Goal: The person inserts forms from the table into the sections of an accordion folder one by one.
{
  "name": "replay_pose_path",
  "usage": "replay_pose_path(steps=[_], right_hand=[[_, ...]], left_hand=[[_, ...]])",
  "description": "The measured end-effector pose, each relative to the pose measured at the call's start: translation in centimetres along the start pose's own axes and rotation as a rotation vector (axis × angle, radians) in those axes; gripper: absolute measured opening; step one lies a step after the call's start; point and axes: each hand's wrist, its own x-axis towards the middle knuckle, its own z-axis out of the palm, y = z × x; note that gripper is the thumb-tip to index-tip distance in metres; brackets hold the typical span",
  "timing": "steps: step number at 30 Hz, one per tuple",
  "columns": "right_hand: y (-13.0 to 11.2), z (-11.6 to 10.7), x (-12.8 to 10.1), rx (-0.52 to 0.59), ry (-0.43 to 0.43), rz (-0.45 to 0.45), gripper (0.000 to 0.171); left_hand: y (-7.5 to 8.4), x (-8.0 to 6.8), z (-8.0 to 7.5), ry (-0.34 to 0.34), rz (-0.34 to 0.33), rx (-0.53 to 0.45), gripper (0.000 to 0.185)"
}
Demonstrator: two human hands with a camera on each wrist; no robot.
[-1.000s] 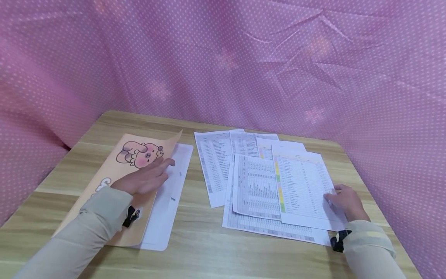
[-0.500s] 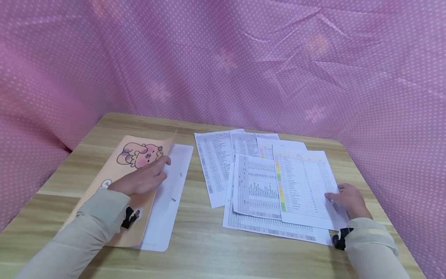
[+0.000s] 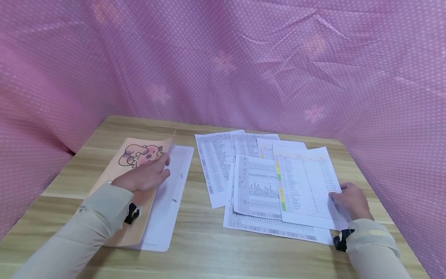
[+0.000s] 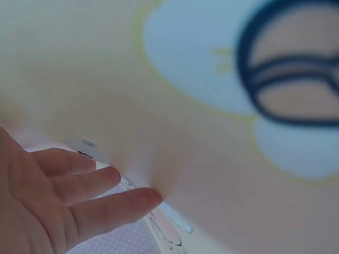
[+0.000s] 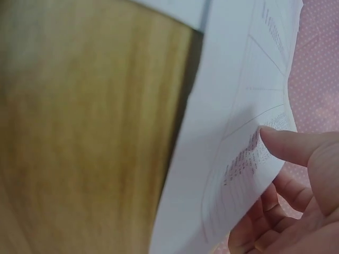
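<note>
In the head view my left hand (image 3: 144, 174) lies across the peach cover (image 3: 116, 159) of a folder printed with a cartoon animal. The cover is partly raised, showing the white inside (image 3: 174, 178). Seen from the left wrist, fairly straight fingers (image 4: 114, 211) touch the cover close up. My right hand (image 3: 353, 201) pinches the right edge of a printed sheet (image 3: 306, 182) with a coloured strip down its left side. In the right wrist view the thumb lies on the printed face of the sheet (image 5: 228, 116), with the other fingers behind it.
Several more printed sheets (image 3: 214, 166) overlap in a loose spread beneath and left of the held sheet. Bare wood of the table (image 3: 205, 252) shows between folder and papers and along the front. A pink dotted cloth (image 3: 223, 69) hangs around the back and sides.
The right hand has edged right with the sheet, whose far edge has risen slightly. The left hand stays on the cover, its raised corner now tipped a little further left.
</note>
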Motion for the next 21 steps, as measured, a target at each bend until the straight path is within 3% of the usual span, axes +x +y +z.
replay_pose_path(steps=[8, 13, 21], right_hand=[[0.6, -0.3, -0.1, 0.020, -0.015, -0.024, 0.037], [0.7, -0.6, -0.2, 0.030, -0.010, -0.083, 0.039], [-0.1, -0.6, -0.1, 0.102, 0.078, -0.183, 0.046]], left_hand=[[0.1, -0.1, -0.7, 0.000, 0.016, -0.010, 0.019], [-0.2, -0.2, -0.9, 0.002, 0.030, -0.028, 0.021], [-0.8, -0.1, -1.2, 0.008, 0.076, -0.093, 0.021]])
